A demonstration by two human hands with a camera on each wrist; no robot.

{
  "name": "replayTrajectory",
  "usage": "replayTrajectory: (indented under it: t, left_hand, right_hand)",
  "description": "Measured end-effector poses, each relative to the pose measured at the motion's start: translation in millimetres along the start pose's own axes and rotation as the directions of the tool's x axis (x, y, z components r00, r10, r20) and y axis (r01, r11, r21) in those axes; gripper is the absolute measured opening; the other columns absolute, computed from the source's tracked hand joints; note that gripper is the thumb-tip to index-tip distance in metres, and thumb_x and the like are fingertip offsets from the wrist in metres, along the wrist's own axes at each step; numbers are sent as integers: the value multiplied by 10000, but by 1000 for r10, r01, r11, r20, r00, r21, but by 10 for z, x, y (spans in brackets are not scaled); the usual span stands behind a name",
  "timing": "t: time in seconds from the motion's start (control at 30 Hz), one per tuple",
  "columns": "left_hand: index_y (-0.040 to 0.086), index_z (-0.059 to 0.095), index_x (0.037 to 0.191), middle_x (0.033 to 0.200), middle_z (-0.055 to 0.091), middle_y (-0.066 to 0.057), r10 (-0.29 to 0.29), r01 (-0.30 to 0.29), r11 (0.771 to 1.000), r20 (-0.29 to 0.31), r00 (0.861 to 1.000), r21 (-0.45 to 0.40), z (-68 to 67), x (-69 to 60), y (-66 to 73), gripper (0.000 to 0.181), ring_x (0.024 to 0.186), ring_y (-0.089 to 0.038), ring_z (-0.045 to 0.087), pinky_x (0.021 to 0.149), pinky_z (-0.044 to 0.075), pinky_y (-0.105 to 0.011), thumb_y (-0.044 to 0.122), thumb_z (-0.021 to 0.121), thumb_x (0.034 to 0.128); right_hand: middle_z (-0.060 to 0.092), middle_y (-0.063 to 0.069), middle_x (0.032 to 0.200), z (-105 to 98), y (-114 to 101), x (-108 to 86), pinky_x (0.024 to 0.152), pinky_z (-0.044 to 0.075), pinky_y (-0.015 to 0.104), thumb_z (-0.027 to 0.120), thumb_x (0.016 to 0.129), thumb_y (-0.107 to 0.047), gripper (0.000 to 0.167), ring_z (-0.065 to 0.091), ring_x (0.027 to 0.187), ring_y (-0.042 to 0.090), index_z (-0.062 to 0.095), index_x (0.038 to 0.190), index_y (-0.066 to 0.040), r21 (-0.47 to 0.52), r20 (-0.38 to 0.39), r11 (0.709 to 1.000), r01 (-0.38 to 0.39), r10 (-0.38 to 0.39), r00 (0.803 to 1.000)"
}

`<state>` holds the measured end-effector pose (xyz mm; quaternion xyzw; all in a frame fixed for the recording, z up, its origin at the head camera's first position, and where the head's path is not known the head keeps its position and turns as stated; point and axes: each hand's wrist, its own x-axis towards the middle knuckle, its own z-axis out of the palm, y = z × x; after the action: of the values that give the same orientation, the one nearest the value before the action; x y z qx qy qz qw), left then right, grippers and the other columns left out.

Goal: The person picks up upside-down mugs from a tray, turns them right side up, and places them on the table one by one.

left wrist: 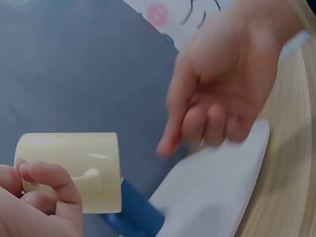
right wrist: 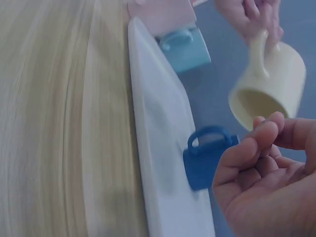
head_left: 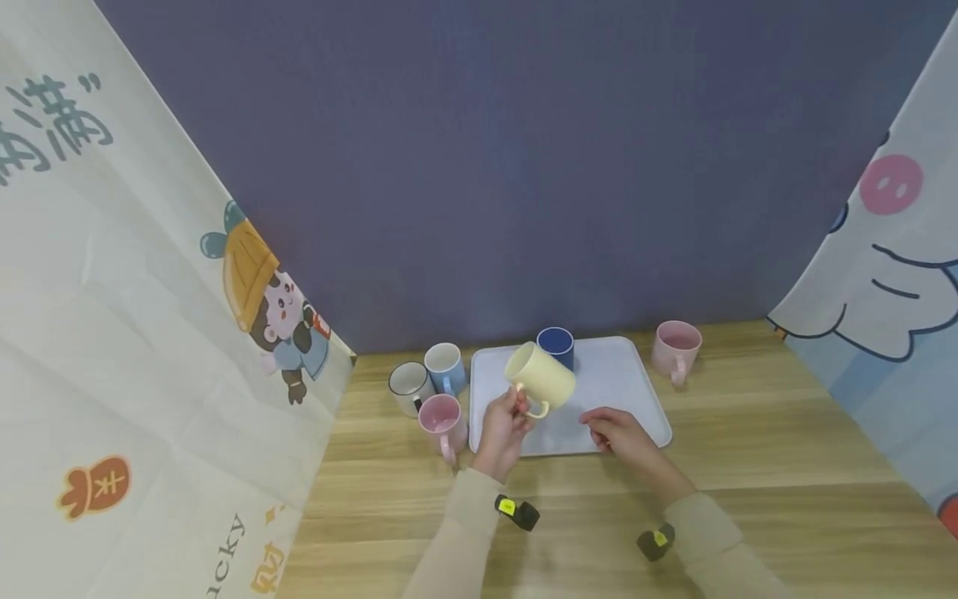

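My left hand holds a pale yellow mug in the air above the white tray, gripping it at the handle side. The mug is tipped on its side; in the right wrist view its mouth faces towards my right hand. That right hand hovers over the tray's right part with loosely bent fingers and nothing in them. Behind the yellow mug, a dark blue mug stands upright on the tray, partly hidden in the head view. Its handle shows in the right wrist view.
Left of the tray stand a pink mug, a light blue mug and a white mug with a dark rim, close together. Another pink mug is right of the tray. A dark partition rises behind the wooden table.
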<state>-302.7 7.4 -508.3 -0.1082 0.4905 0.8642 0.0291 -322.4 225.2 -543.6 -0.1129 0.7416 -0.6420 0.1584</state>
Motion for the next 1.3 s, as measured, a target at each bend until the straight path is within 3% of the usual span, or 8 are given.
replayTrajectory:
  t: [0.13, 0.27, 0.37, 0.5, 0.73, 0.9, 1.1, 1.3]
  left_hand:
    - [170, 547, 854, 722, 503, 107, -13, 15, 997, 22, 1000, -82, 83, -41, -22, 314, 592, -10, 386, 555, 335, -158, 238, 380, 1111]
    - [172, 539, 861, 732, 497, 113, -24, 30, 993, 47, 999, -119, 136, -63, -51, 329, 554, -5, 342, 559, 323, -160, 255, 352, 1119]
    - [179, 526, 848, 729, 488, 118, -32, 43, 988, 72, 997, -152, 147, -74, -81, 367, 516, -8, 288, 556, 312, -161, 265, 307, 1129]
    - [194, 510, 823, 715, 477, 126, -34, 54, 979, 101, 994, -196, 126, -102, -114, 407, 503, -8, 257, 548, 304, -155, 279, 262, 1135]
    - [202, 539, 828, 751, 520, 136, -5, 30, 988, 164, 987, -148, 30, -128, -186, 377, 520, 17, 327, 530, 316, -155, 321, 334, 1122]
    - [187, 582, 820, 787, 559, 116, -14, 38, 993, 213, 977, -112, -10, -125, -265, 395, 526, 15, 324, 512, 293, -154, 305, 350, 1118]
    - [183, 562, 842, 779, 517, 104, -28, 34, 999, 245, 969, -21, 32, -126, -334, 354, 532, 4, 308, 517, 303, -159, 283, 364, 1118]
    - [181, 609, 841, 638, 409, 90, -29, -6, 989, 232, 972, 149, 78, -117, -416, 325, 526, -49, 284, 544, 314, -209, 268, 430, 1098]
  right_hand:
    - [505, -42, 697, 129, -88, 2, 564, 398, 196, 477, 1057, -94, 333, 470, 609, 48, 573, 1256, 155, 18, 14, 1000, -23, 23, 1000]
    - [519, -55, 697, 216, -160, -4, 593, 436, 196, 481, 1071, -175, 351, 477, 619, 50, 630, 1248, 89, 138, 33, 988, -73, 69, 997]
    - [527, -73, 688, 248, -184, -12, 606, 439, 196, 494, 1072, -200, 293, 479, 628, 46, 707, 1171, -26, 338, 78, 934, -113, 92, 993]
    - [511, -95, 673, 259, -180, -29, 598, 404, 191, 463, 1091, -191, 297, 460, 634, 37, 756, 1074, -145, 546, 169, 826, -138, 52, 984]
    - [471, -112, 640, 256, -201, -103, 594, 368, 173, 378, 1119, -174, 355, 409, 611, 33, 726, 1068, -125, 669, 241, 733, -122, -58, 969]
    - [424, -114, 601, 273, -251, -147, 595, 321, 185, 327, 1132, -189, 353, 334, 581, 62, 665, 1084, -103, 730, 302, 671, -129, -148, 942]
    - [353, -79, 572, 295, -324, -194, 586, 160, 270, 219, 1140, -160, 415, 222, 556, 126, 622, 1092, -69, 788, 360, 607, -105, -316, 878]
    - [297, -48, 559, 323, -396, -210, 539, 106, 296, 170, 1142, -175, 474, 161, 515, 152, 623, 1096, -42, 797, 378, 599, -70, -405, 833]
